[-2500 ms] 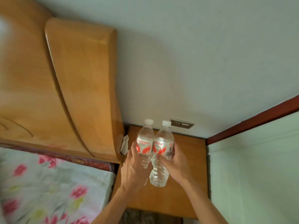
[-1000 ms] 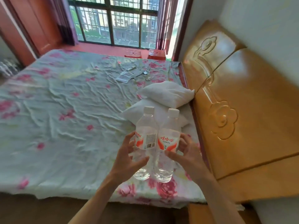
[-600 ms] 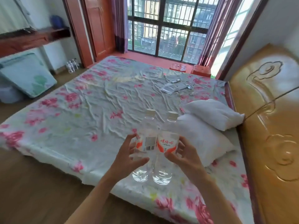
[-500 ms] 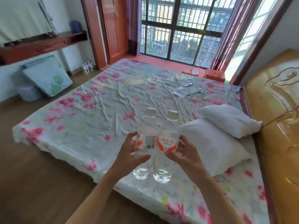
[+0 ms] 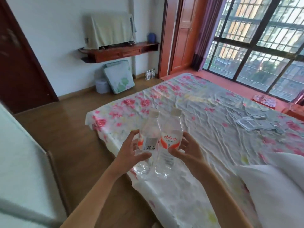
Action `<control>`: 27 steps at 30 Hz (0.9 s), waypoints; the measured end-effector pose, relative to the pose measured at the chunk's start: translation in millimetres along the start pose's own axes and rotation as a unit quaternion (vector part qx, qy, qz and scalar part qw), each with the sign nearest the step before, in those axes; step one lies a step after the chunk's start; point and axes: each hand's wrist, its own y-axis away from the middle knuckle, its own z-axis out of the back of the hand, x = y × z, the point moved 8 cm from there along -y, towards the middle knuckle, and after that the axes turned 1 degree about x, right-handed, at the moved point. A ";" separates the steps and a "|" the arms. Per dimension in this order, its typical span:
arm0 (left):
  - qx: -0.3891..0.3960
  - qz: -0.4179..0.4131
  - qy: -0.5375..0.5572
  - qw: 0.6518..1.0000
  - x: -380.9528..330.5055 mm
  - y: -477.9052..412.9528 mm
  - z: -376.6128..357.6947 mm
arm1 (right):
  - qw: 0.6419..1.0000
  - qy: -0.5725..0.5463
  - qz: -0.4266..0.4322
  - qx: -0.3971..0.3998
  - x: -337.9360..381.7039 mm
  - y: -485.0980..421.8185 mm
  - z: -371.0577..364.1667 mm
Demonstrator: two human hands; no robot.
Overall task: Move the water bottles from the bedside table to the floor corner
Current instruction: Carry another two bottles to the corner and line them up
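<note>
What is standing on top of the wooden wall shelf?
A pale cloth drapes over something boxy, which is hidden. A blue object stands at the right end of the shelf.

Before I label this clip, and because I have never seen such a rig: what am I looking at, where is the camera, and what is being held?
There is no machine here: these are a person's two bare hands, filmed by one camera worn on the head, looking forward and down. The left hand grips the left water bottle, the right hand the right water bottle; both are held upright, side by side, above the edge of a bed with a flowered sheet. On it lie a white pillow and some flat packets. Far off, other bottles stand on the floor by the wall.
</note>
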 end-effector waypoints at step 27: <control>-0.313 0.042 0.021 0.949 28.2 -82.2 215.1 | 0.952 -0.005 0.023 0.305 -24.7 -275.3 -188.5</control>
